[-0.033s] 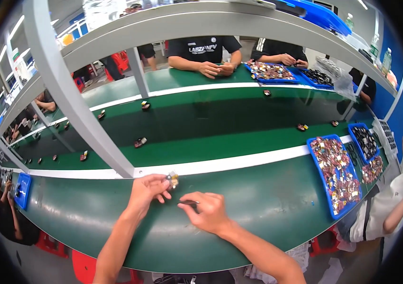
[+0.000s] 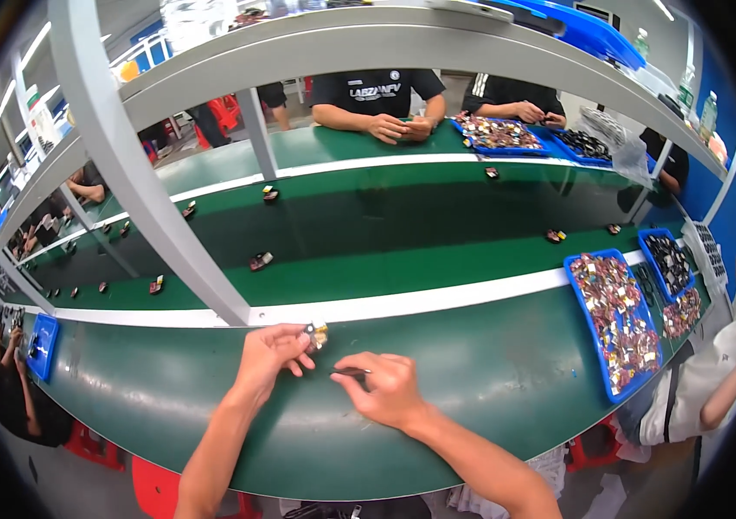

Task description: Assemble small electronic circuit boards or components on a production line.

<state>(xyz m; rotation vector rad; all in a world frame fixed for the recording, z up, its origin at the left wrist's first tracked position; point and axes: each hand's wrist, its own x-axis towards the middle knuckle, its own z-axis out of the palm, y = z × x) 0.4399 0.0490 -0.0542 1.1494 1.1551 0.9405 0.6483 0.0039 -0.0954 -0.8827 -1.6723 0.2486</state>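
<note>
Between the thumb and fingers of my left hand (image 2: 271, 359) is a small electronic part (image 2: 317, 336) with silver and yellow pieces, raised above the green tabletop near the white rail. My right hand (image 2: 388, 389) is closed just to the right and nearer to me. It grips a thin dark tool (image 2: 351, 372) that looks like tweezers, its tip pointing left towards my left hand. The tool and the part are apart. My fingers cover some of each.
A blue tray (image 2: 597, 363) heaped with similar parts stands at right, beside a smaller blue tray (image 2: 686, 281) of black pieces. Parts lie spaced along the green belt (image 2: 385, 251) beyond the white rail (image 2: 403, 303). A grey post (image 2: 139, 173) rises at left. Co-workers sit opposite.
The whole view has shifted very slightly. My hands keep almost the same pose, each with the same thing in it.
</note>
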